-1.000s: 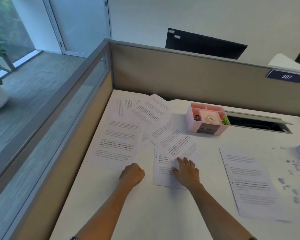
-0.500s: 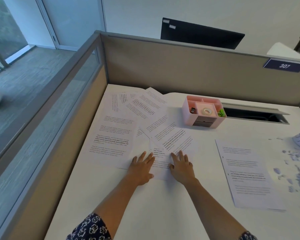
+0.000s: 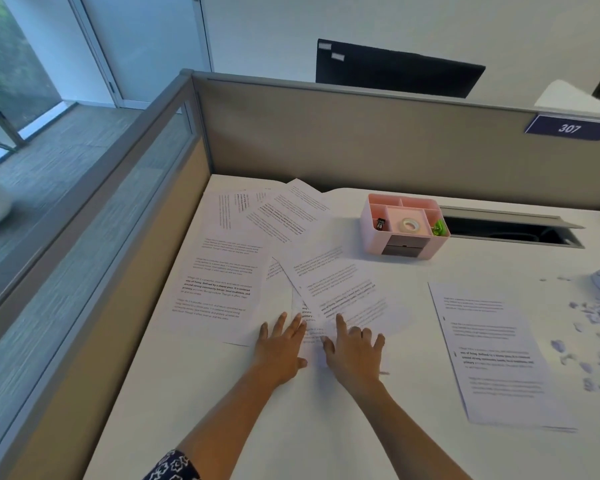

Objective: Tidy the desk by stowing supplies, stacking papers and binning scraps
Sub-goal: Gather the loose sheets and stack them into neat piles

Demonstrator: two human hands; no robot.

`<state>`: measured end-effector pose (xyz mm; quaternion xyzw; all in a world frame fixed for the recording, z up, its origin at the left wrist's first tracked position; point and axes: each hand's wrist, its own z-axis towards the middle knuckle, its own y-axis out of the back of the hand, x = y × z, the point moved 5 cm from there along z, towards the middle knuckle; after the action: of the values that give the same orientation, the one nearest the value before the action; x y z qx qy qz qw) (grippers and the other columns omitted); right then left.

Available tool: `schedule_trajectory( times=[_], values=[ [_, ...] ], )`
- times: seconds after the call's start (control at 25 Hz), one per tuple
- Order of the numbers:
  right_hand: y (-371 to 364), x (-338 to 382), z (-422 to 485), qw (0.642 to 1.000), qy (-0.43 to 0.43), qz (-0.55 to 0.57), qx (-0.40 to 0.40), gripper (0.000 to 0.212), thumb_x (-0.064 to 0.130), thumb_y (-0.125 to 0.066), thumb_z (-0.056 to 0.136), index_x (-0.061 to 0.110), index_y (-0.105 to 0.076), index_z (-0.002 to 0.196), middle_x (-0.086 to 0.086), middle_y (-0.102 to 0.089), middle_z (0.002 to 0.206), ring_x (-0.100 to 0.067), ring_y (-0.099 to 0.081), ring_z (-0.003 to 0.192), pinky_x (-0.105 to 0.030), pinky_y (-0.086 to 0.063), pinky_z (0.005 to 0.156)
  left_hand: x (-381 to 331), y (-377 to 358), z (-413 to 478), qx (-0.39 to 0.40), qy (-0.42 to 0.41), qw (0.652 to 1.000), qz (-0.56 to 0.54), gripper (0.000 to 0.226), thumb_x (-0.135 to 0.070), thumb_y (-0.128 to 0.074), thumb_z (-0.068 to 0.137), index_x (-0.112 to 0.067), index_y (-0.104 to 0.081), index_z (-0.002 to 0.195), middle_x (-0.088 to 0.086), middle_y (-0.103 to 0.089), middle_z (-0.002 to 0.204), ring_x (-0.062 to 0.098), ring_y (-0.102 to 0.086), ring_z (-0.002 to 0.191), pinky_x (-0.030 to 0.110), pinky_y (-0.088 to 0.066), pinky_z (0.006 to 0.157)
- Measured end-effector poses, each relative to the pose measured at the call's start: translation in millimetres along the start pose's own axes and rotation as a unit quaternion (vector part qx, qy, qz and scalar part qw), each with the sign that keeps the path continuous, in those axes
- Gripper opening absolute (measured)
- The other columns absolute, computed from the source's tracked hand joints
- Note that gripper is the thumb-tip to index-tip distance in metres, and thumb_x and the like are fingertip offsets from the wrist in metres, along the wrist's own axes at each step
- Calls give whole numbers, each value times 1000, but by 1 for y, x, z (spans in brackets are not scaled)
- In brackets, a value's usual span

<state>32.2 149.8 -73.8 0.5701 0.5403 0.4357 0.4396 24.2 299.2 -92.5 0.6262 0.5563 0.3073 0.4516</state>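
1. Left hand (image 3: pixel 281 344): palm down, fingers straight and spread, clasping nothing. The fingertips rest at the near edge of the overlapping sheets.
2. Right hand (image 3: pixel 352 351): just beside the left, palm down. The forefinger is straight and presses on paper, the other fingers are loosely bent, and nothing is held.
3. Tilted sheet (image 3: pixel 336 292): thin white printed paper, rectangular, lying askew on top of another leaf whose near edge shows between the hands.
4. Left sheet (image 3: pixel 219 285): same stock, flat, lying square to the desk edge. Far sheets (image 3: pixel 284 209): fanned and overlapping toward the partition corner.
5. Step in hand, as judged: stacking papers, at the gathering stage. The next move calls for flat, even pressure to slide the loose leaves together without creasing them, then squaring their edges.
6. Right stack (image 3: pixel 492 355): well apart from the hands. Its lower edge suggests more than one leaf.
7. Pink organiser (image 3: pixel 404 225): rigid, compartmented, likely plastic. It holds a tape roll (image 3: pixel 409 225) and a green clip (image 3: pixel 439 228).
8. Scraps (image 3: pixel 596 341): small pale torn bits scattered at the far right, not yet binned.
9. Desk (image 3: pixel 291 427): smooth, white, matte.
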Motion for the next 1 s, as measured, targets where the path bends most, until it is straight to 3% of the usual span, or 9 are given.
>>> schedule_trajectory(
  times=[0.12,0.28,0.4,0.48,0.56,0.68,0.84,1.0],
  values=[
    [20,3,13,997,4,55,-50,50,50,-34,98,21,-42,138,-7,-65,120,-29,-49,120,-47,-36,100,-6,1,-7,-14,19,999,-35,78,-42,-53,94,-20,-10,154,-3,-2,163,25,-2,150,48,-14,119],
    [29,-34,48,991,-60,115,-23,49,43,-44,94,15,-46,134,-12,-51,131,-31,-40,123,-45,-38,96,-8,16,-9,-63,51,983,-162,57,-30,-55,89,-19,-39,143,0,-33,147,19,-32,134,34,-32,109],
    [19,-71,62,983,-104,137,60,63,50,-52,89,15,-38,139,-11,-38,143,-32,-33,131,-48,-34,102,-1,20,-2,-63,133,925,-350,57,-30,-59,88,-16,-41,141,6,-38,143,21,-41,130,31,-37,106],
    [16,-80,63,984,-105,125,71,72,56,-56,85,15,-34,140,-10,-38,142,-32,-34,131,-48,-35,101,2,18,6,-31,183,869,-460,64,-31,-62,88,-14,-37,144,9,-39,143,23,-44,130,31,-37,105],
    [15,-79,59,986,-106,110,69,77,61,-57,82,16,-32,139,-11,-38,140,-33,-37,129,-48,-34,101,2,18,13,-6,205,835,-511,67,-32,-63,88,-11,-35,146,10,-43,144,24,-45,129,31,-37,105],
    [11,-73,52,981,-130,116,86,83,67,-59,77,16,-33,138,-12,-40,138,-33,-39,128,-48,-33,101,2,24,15,-32,223,850,-476,57,-30,-57,91,-12,-40,143,9,-49,140,24,-50,125,32,-40,103],
    [8,-76,47,976,-165,131,58,83,67,-62,74,15,-37,135,-12,-44,132,-32,-42,124,-46,-37,98,33,42,2,-170,290,915,-222,49,-31,-53,91,-16,-43,138,9,-47,134,26,-47,122,39,-42,95],
    [5,-74,47,974,-169,137,53,80,65,-62,76,16,-37,134,-11,-42,132,-32,-41,124,-46,-38,96,83,25,-7,-105,370,907,-174,81,-56,-56,87,-15,-24,149,12,-20,156,31,-21,141,45,-29,109]
  ],
)
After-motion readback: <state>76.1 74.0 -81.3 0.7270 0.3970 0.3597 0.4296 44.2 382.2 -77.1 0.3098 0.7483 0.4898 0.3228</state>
